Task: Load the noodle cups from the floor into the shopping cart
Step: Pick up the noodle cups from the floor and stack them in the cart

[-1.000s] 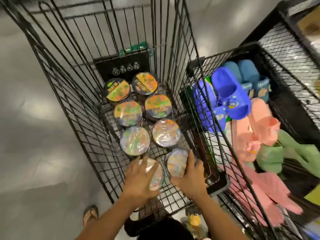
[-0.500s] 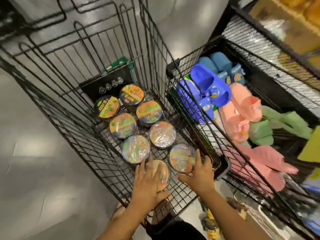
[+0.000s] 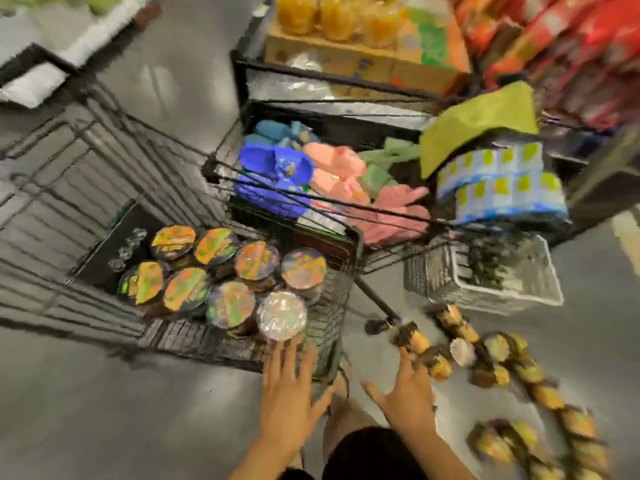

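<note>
Frame motion-blurred. Eight loaded cups [image 3: 258,259] stand upright in two rows in the shopping cart [image 3: 334,306]. The loose cups [image 3: 498,348] lie scattered on the floor [image 3: 104,393] to its right. Left hand [image 3: 287,389] at the cart's near end, fingers spread, holding nothing. Right hand [image 3: 407,393] likewise spread and empty, near the closest loose cups.

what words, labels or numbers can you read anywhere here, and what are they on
No text can be read; the whole frame is motion-blurred.
Noodle cup lids in the shopping cart: colourful print, too blurred to read.
Black panel in the cart: small white icons, blurred, no words legible.
Blue and white packs: print too blurred.
Cardboard box: markings too blurred.
</note>
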The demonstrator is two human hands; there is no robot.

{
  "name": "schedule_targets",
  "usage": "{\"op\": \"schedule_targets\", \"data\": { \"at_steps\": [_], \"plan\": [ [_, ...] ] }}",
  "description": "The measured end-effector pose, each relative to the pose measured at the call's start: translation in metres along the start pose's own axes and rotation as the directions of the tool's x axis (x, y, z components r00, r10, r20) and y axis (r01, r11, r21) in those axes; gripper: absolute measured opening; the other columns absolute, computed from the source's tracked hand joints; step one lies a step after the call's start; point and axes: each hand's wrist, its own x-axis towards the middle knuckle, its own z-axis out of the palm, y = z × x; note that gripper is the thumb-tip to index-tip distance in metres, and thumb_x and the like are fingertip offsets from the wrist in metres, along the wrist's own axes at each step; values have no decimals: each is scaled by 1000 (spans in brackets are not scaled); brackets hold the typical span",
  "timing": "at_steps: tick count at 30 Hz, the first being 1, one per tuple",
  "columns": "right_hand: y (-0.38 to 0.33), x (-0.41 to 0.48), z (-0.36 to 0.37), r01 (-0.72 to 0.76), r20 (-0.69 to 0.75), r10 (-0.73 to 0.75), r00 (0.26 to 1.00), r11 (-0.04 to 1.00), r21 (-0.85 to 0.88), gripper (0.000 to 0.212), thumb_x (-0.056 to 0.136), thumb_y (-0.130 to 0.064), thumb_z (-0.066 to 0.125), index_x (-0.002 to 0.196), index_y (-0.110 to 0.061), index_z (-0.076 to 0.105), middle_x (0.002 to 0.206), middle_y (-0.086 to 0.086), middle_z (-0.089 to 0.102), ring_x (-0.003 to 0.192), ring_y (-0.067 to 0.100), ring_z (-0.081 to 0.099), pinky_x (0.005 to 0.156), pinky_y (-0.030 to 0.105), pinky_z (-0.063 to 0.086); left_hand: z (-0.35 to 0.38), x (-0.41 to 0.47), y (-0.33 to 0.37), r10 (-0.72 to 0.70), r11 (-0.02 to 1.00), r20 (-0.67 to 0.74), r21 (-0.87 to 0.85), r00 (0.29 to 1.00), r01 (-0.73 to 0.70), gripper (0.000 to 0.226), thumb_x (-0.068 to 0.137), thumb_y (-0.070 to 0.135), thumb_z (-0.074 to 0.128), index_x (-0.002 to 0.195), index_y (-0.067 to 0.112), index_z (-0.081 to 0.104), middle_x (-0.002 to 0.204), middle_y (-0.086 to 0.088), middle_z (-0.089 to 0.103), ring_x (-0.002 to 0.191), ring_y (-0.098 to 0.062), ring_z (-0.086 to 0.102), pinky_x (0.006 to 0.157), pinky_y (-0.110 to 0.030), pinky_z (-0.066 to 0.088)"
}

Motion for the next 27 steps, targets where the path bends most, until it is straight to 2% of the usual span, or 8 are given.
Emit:
{"op": "schedule_targets", "data": {
  "at_steps": [3,6,8,11,16,18,21,27],
  "plan": [
    [46,-26,-3,-173,-14,175,985,983,65,107,73,-79,53,153,-21,12,143,16,36,133,33,35,105,39,38,8,-9,23,194,976,30,92,981,-196,71,79,70,34,129,28,61,136,-9,57,127,-33,46,93,-46,48],
    [93,-50,-11,-337,-8,341,940,931,138,106,72,-79,54,152,-22,14,141,12,37,130,30,39,101,39,41,6,-9,53,327,931,44,156,944,-330,71,78,70,32,127,28,63,133,-10,59,125,-34,44,91,-47,49],
    [121,-68,-8,-419,10,424,906,891,177,107,71,-81,52,152,-22,15,141,12,38,130,31,40,100,40,42,6,-9,73,372,908,68,180,926,-378,72,76,70,32,124,28,65,129,-10,61,122,-34,45,88,-47,51],
    [160,-97,-1,-510,57,510,858,833,213,109,70,-82,50,153,-21,13,141,14,38,130,32,40,101,40,40,13,-11,104,426,872,125,207,896,-443,73,77,71,31,124,27,66,127,-10,62,115,-36,60,83,-45,54],
    [235,-137,-1,-609,78,611,788,752,253,110,73,-82,49,153,-18,11,138,12,41,126,28,44,98,34,41,45,-23,169,481,820,221,229,849,-524,82,87,73,7,123,28,65,127,-12,62,117,-37,57,81,-46,53],
    [270,-152,0,-637,86,643,761,715,290,109,73,-79,53,153,-18,11,138,13,42,126,28,44,98,35,41,65,-34,199,508,790,277,227,816,-569,80,85,75,12,122,28,67,125,-13,63,116,-39,55,81,-48,54],
    [326,-170,2,-693,127,693,710,654,305,109,72,-79,54,153,-22,10,140,12,41,127,29,43,99,37,41,96,-58,251,531,741,373,231,761,-630,78,77,78,26,122,27,66,124,-14,64,109,-40,63,82,-47,53],
    [459,-196,-5,-731,168,723,670,603,319,106,75,-75,56,152,-19,10,142,14,37,132,31,37,103,40,40,151,-111,370,555,701,427,220,713,-678,80,62,75,48,120,23,66,122,-17,63,109,-42,61,84,-50,53]
  ]
}}
